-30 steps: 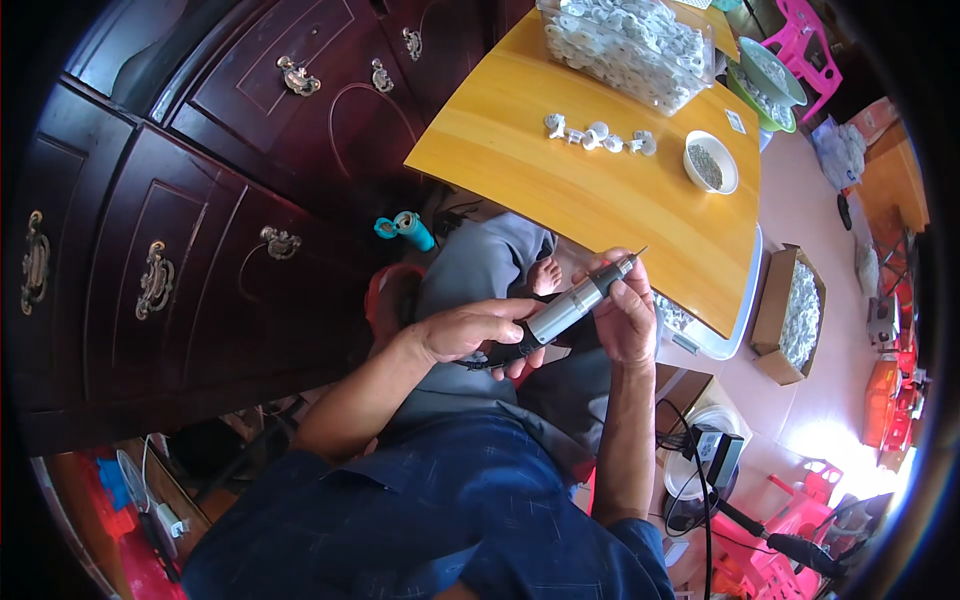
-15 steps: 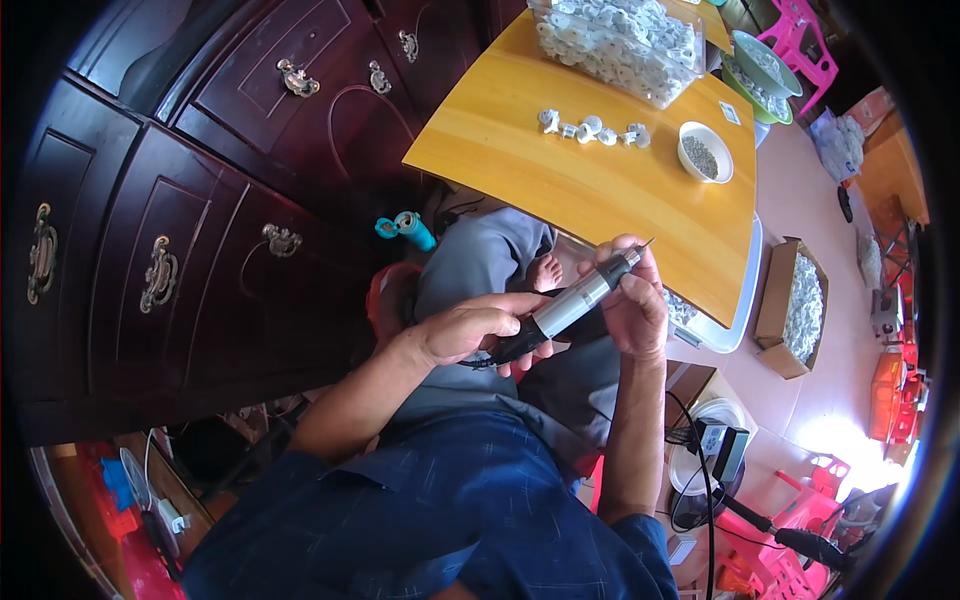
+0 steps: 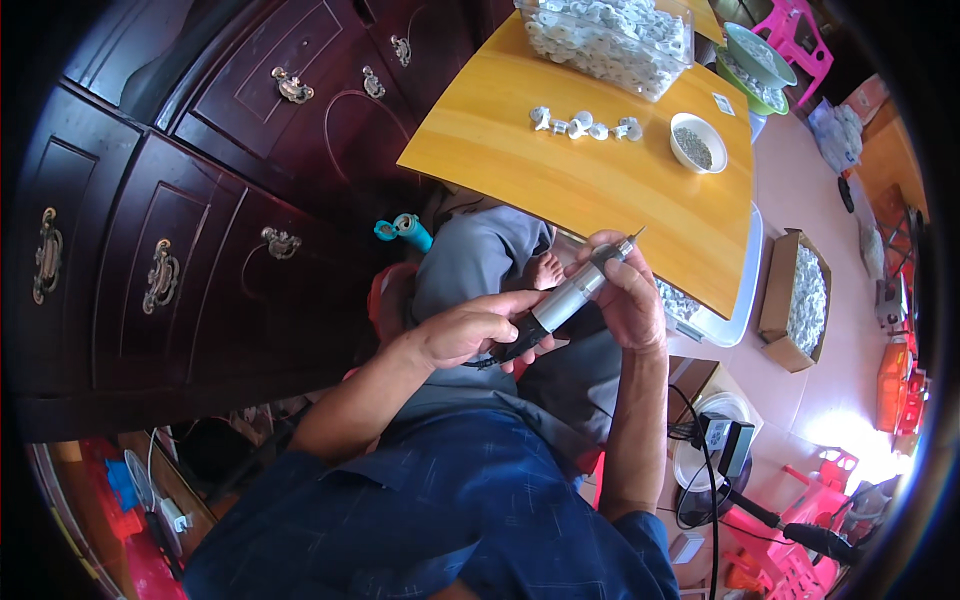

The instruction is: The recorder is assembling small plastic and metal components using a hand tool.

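Over my lap I hold an electric screwdriver (image 3: 572,299) with a silver body, a black rear end and a thin bit pointing up and to the right. My left hand (image 3: 475,333) is wrapped round its black rear end, where a cord comes out. Fingers of my right hand (image 3: 628,295) grip the front collar near the bit. Beyond the tool, on the wooden table (image 3: 590,205), several small white plastic parts (image 3: 583,124) lie in a row. A white bowl (image 3: 697,143) of small metal pieces stands to their right.
A clear bin (image 3: 610,48) full of white parts stands at the table's far edge. On the floor to the right is a cardboard box (image 3: 793,300) of similar parts. Dark wooden cabinets (image 3: 190,260) line the left. A teal bottle (image 3: 408,231) is beside my leg.
My right hand has shifted slightly left along with the front of the screwdriver, its fingers changing place on the collar. My left hand keeps its grip. The whole view has moved slightly.
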`<state>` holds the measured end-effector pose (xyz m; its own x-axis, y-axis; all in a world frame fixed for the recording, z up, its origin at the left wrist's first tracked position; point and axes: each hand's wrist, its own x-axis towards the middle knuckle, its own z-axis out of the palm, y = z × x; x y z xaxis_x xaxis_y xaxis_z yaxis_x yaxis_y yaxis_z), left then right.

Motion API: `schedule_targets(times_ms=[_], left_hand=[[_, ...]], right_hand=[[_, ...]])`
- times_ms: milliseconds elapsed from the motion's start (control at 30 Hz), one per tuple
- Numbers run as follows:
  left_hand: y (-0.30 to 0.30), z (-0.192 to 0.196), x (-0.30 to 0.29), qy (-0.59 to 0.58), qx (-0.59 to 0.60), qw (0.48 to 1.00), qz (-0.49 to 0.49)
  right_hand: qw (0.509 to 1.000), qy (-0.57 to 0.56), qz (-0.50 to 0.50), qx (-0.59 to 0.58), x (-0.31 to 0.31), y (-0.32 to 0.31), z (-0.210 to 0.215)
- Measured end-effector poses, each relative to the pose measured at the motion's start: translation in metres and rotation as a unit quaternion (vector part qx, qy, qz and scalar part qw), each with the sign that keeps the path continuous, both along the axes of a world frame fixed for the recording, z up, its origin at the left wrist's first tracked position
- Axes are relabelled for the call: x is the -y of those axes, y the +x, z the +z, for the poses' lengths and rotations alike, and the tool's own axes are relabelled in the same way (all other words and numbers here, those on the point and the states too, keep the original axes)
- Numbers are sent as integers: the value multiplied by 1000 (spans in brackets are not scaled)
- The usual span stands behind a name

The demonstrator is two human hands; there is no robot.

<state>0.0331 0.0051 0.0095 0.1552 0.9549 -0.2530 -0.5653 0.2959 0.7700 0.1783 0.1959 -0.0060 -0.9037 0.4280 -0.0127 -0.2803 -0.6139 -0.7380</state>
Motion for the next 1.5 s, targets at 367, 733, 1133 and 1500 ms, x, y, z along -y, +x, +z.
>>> schedule_targets(times_ms=[367,733,1133,1500], left_hand=[[0,1,-4,-18,-24,1000,4],[35,27,-30,75,-749,641,149],[22,43,-1,109,-613,768,153],[32,44,3,97,-644,747,135]], right_hand=[[1000,19,-9,2,-2,4,6],[993,-11,-92,67,6,-1,4],[984,10,-163,74,2,-1,5],[980,34,-181,81,3,-2,0]])
